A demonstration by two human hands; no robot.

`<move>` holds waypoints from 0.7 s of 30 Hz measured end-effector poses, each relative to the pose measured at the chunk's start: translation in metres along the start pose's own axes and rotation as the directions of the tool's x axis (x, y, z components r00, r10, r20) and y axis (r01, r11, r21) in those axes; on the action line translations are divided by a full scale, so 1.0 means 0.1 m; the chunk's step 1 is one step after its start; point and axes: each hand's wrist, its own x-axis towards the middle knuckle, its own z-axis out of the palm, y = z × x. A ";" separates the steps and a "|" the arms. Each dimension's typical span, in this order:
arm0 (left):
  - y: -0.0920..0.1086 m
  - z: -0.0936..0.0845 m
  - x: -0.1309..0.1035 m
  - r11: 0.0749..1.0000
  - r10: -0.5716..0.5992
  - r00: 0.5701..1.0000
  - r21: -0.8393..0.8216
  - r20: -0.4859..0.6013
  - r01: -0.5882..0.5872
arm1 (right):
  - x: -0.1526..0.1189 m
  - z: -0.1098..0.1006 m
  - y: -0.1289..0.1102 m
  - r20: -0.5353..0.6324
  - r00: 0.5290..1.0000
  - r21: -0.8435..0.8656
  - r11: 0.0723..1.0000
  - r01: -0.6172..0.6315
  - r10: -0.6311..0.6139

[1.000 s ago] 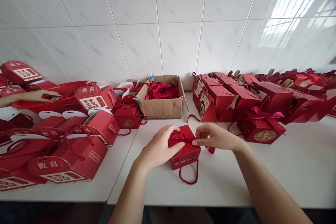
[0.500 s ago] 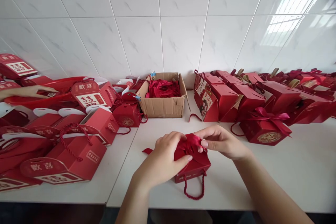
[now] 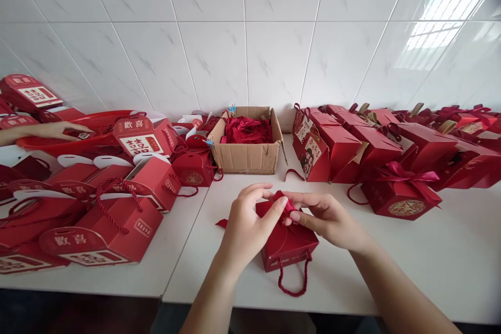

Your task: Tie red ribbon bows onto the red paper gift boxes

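Note:
A small red gift box sits on the white table in front of me, its twisted cord handle hanging toward the near edge. Over its top, my left hand pinches a shiny red ribbon between thumb and fingers. From the other side my right hand grips the same ribbon, thumb and fingertips closed on it. The two hands nearly meet, and their fingers partly hide the ribbon's loops. One ribbon end sticks out past the left side of the box.
Behind stands a cardboard box filled with red ribbons. Red boxes crowd the left, where another person's hand reaches into a red basin. At right, a box with a bow stands before rows of boxes.
Both hands have drawn closer together over the box, bunching the ribbon between the fingertips. The left thumb has risen from the box lid to the ribbon. The view has shifted slightly.

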 end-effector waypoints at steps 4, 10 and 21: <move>-0.01 0.03 -0.01 0.997 0.078 0.996 -0.024 -0.045 -0.079 | 0.00 0.05 -0.03 -0.068 0.998 -0.065 0.998 0.010 -0.014; 0.00 0.04 -0.01 0.963 0.268 0.962 0.020 -0.042 -0.267 | 0.02 0.07 -0.05 -0.081 0.997 -0.252 0.968 -0.004 -0.017; -0.20 -0.30 0.02 0.968 -0.180 0.969 0.207 0.168 0.144 | 0.01 0.08 0.00 -0.095 0.995 -0.177 0.984 -0.029 0.012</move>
